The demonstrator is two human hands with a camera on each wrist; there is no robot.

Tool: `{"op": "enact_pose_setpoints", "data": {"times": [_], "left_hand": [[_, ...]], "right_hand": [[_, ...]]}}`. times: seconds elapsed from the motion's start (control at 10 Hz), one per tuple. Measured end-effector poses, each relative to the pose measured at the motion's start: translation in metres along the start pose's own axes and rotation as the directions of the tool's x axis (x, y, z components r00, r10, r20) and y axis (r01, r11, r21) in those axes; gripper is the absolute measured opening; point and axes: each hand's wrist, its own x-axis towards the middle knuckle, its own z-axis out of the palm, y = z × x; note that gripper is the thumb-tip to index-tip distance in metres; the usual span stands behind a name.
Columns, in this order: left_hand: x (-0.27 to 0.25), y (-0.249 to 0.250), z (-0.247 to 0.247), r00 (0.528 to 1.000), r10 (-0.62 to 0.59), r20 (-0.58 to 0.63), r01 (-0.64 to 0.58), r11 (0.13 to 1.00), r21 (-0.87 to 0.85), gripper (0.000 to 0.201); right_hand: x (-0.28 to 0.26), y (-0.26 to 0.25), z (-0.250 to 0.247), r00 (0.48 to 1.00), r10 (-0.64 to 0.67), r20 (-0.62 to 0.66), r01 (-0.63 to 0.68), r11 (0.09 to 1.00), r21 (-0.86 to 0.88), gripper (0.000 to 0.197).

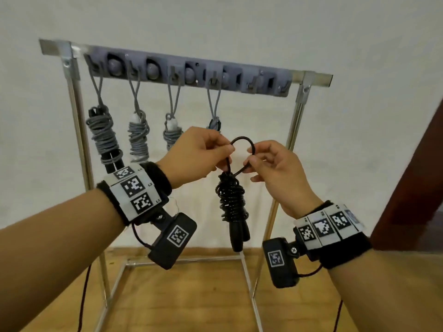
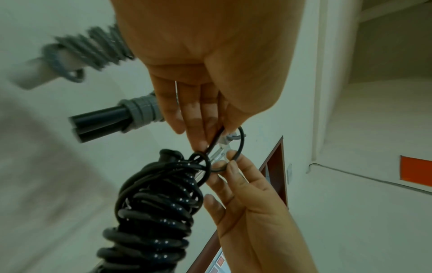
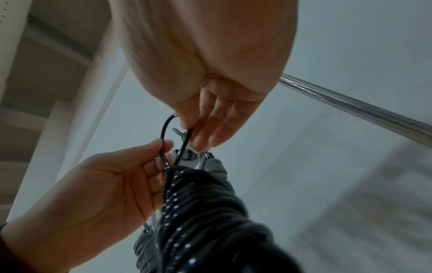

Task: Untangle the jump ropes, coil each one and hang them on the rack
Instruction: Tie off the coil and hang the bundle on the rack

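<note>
We pinch the black rope (image 1: 232, 200)'s loop (image 1: 242, 142) with both hands (image 1: 194, 156) (image 1: 275, 168); we keep it spread wide for a free hook (image 1: 251, 86).

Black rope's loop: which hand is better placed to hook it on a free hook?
Probably the right hand: it pinches the loop on the side nearer the free hooks; the left hand sits beneath occupied ones.

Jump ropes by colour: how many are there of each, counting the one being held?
Grey ropes on the rack: 4
Black rope, pinched by both hands: 1
Total: 5
</note>
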Motion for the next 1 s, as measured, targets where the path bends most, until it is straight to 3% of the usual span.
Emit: {"op": "enact_pose_setpoints", "data": {"times": [0.3,0.5,0.6,0.8,0.9,1.0], "left_hand": [[0.099,0.051,-0.015,0.971,0.091,-0.22,-0.086,0.996,0.031,0.015],[0.132,0.045,-0.005,0.947,0.132,-0.292,-0.068,0.974,0.218,0.024],[0.133,0.033,0.003,0.956,0.12,-0.267,-0.039,0.956,0.291,0.027],[0.129,0.025,0.009,0.958,0.082,-0.274,-0.03,0.981,0.19,0.019],[0.12,0.028,0.007,0.967,0.05,-0.249,-0.033,0.997,0.07,0.016],[0.099,0.022,-0.007,0.963,0.086,-0.255,-0.077,0.996,0.042,0.013]], "right_hand": [[0.11,-0.056,-0.019,0.974,-0.145,-0.175,0.143,0.989,-0.025,0.01],[0.151,-0.04,-0.022,0.97,-0.113,-0.217,0.092,0.99,-0.106,0.008],[0.152,-0.024,-0.023,0.977,-0.09,-0.193,0.058,0.984,-0.167,0.009],[0.144,-0.022,-0.024,0.977,-0.14,-0.161,0.095,0.962,-0.255,0.017],[0.14,-0.024,-0.025,0.962,-0.157,-0.225,0.092,0.957,-0.276,0.013],[0.123,-0.029,-0.016,0.908,-0.284,-0.309,0.178,0.927,-0.331,0.027]]}}
